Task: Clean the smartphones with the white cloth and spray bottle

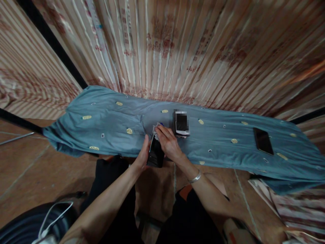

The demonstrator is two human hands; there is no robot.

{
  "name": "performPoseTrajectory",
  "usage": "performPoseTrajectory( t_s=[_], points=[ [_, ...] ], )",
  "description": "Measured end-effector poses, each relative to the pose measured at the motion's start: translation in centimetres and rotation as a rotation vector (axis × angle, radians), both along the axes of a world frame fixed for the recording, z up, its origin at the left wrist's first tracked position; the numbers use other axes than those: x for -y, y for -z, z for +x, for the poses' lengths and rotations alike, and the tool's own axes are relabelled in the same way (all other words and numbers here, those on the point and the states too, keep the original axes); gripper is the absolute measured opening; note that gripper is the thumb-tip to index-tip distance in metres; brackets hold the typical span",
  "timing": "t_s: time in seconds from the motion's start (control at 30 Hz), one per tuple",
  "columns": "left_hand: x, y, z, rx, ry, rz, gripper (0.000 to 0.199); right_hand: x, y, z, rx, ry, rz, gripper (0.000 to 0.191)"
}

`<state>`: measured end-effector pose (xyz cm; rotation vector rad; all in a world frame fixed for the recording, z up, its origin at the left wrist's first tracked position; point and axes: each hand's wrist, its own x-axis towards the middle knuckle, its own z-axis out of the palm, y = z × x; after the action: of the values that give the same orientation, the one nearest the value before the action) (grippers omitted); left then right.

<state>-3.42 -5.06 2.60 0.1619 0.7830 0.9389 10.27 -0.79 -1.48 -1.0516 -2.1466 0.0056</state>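
A black phone (155, 154) is tilted over the front edge of the blue cloth-covered table. My left hand (143, 154) grips it along its left side, the thumb up along the edge. Pressed to the phone's upper end is a crumpled pale cloth (156, 128) with a bit of blue, held under the closed fingers of my right hand (169, 141). Just right of that hand, a stack of phones (181, 122) rests on the table, the top one with a white frame and dark screen.
Another dark phone (263, 140) lies toward the right end of the blue tablecloth (218, 135). Striped curtains (162, 51) hang behind the table. At the lower left are a dark round object (22, 223) and a white cable (54, 206).
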Motion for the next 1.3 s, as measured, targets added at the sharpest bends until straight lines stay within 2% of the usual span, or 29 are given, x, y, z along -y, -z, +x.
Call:
performPoseTrajectory(
  t_s=[0.37,0.57,0.77,1.07,1.3],
  points=[
    [-0.3,-0.7,-0.6,0.018,-0.044,-0.024,0.061,-0.6,0.4,0.8,0.006,0.044,0.035,0.04],
    [-0.5,-1.2,-1.0,0.047,-0.067,-0.038,0.061,-0.6,0.4,1.0,0.045,0.07,-0.041,0.041],
    [-0.6,-1.5,-1.1,0.055,-0.07,-0.032,0.066,-0.3,0.6,0.8,0.047,0.058,-0.038,0.044],
    [-1.3,-0.8,-1.6,0.074,-0.12,0.018,0.065,1.6,0.1,-0.1,0.068,-0.002,-0.016,0.04],
    [-1.5,-1.1,-2.3,0.099,-0.105,0.05,0.073,3.8,-0.5,-0.4,0.111,-0.085,-0.06,0.046]
  ],
)
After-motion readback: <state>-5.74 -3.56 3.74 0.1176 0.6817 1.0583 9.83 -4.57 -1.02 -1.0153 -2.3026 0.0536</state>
